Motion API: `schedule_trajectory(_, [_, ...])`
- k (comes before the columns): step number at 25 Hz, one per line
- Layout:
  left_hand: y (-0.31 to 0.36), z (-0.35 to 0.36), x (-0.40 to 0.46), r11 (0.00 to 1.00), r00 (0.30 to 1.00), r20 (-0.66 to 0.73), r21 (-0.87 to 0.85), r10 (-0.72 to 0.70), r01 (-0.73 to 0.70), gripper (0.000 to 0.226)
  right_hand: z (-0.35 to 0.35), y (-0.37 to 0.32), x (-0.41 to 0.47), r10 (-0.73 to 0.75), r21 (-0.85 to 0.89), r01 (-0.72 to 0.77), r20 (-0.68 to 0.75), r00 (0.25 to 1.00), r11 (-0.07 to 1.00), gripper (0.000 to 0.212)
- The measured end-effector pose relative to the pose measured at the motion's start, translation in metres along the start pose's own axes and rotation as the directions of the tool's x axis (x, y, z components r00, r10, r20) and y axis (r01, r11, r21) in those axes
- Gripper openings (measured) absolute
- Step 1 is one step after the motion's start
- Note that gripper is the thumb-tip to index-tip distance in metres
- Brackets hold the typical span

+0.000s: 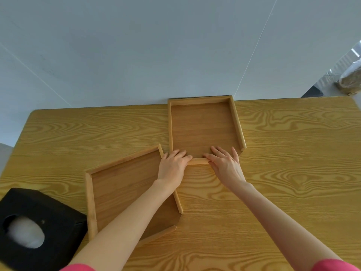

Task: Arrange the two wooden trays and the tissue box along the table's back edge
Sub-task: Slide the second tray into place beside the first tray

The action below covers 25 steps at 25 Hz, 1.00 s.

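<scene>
One wooden tray (203, 124) lies in the middle of the table with its far wall against the back edge. Both hands rest on its near rim: my left hand (172, 167) at the near left corner, my right hand (226, 165) at the near right, fingers flat and spread over the rim and floor. A second wooden tray (117, 184) lies skewed at the front left, partly under my left forearm. A black tissue box (48, 216) with white tissue in its oval hole sits at the front left corner.
The wooden table (293, 153) butts against a pale grey wall (156, 55) along its back edge. Bare tabletop stretches to either side of the middle tray. At the far right, beyond the table, a wrapped bundle (350, 79) lies on the floor.
</scene>
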<state>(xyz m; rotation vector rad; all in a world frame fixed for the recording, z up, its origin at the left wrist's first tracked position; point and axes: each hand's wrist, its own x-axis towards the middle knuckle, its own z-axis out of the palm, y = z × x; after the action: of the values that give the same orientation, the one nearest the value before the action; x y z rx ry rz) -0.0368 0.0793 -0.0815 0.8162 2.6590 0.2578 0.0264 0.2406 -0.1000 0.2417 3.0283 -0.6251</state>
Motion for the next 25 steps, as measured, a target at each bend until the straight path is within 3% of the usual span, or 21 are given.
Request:
schedule_trajectory(6, [-0.003,-0.003,0.005,1.0,1.0,0.013,-0.014,-0.011,0.011,0.038,0.008,0.002,0.004,-0.011,-0.026,0.009,-0.066,0.998,1.0,0.028])
schedule_trajectory(9, [-0.002,-0.007,0.005,0.999,0.999,0.031,-0.053,0.009,-0.008,0.041,0.004,-0.005,0.004,0.042,-0.004,-0.042,0.001,0.999,0.999,0.036])
schedule_trajectory(12, [-0.006,-0.009,-0.014,0.993,0.998,-0.044,-0.109,0.048,-0.053,0.047,0.001,-0.02,-0.003,0.06,0.039,-0.062,0.044,0.997,0.997,0.048])
schedule_trajectory(16, [-0.023,-0.005,-0.062,0.99,0.996,-0.09,-0.141,-0.005,-0.008,0.055,0.002,-0.052,-0.028,-0.009,0.112,0.006,0.023,1.0,0.994,0.051])
schedule_trajectory(20, [-0.039,0.0,-0.115,0.974,0.988,-0.092,-0.204,-0.121,0.1,0.055,0.012,-0.088,-0.066,-0.133,0.133,0.121,0.083,0.988,0.984,0.048])
schedule_trajectory(25, [-0.054,0.016,-0.175,0.966,0.989,-0.041,-0.223,-0.141,0.129,0.055,0.033,-0.121,-0.115,-0.227,0.155,0.203,0.163,0.96,0.967,0.04])
